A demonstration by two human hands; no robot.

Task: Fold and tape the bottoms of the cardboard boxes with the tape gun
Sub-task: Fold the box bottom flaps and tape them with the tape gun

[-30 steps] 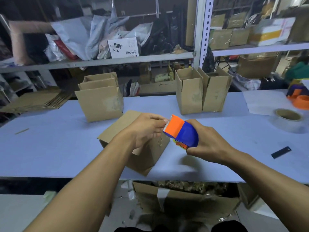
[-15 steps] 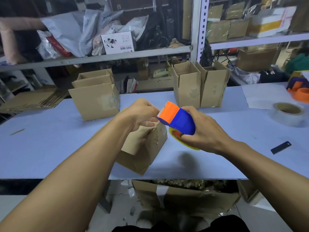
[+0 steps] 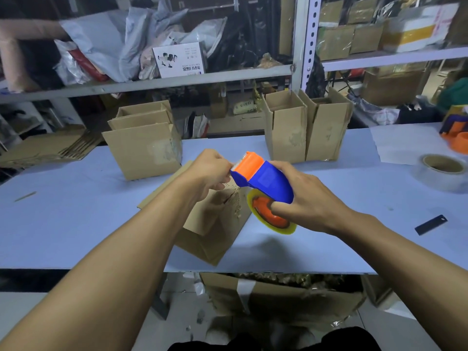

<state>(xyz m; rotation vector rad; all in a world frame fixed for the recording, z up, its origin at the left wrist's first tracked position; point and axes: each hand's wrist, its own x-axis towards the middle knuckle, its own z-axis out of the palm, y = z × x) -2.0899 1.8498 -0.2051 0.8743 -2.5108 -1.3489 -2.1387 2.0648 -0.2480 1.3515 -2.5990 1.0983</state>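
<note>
A small cardboard box [image 3: 215, 231] lies tilted on the blue table [image 3: 76, 211], right below my hands. My right hand [image 3: 307, 198] grips the blue and orange tape gun [image 3: 263, 178], whose yellowish tape roll [image 3: 272, 219] hangs under it. My left hand [image 3: 210, 171] is closed at the gun's orange front end, fingers pinched at the blade; whether it holds the tape end I cannot tell. The gun is held a little above the box.
Two upright open boxes [image 3: 304, 130] stand at the back right, a stack of boxes [image 3: 144, 145] at the back left. Flat cardboard [image 3: 48, 148] lies far left. A clear tape roll [image 3: 442, 171], another tape gun [image 3: 455, 133] and a black strip [image 3: 430, 224] lie right.
Both hands rose with the tape gun and tilted it, so the tape roll now shows beneath it. The box under them has shifted and tipped a little.
</note>
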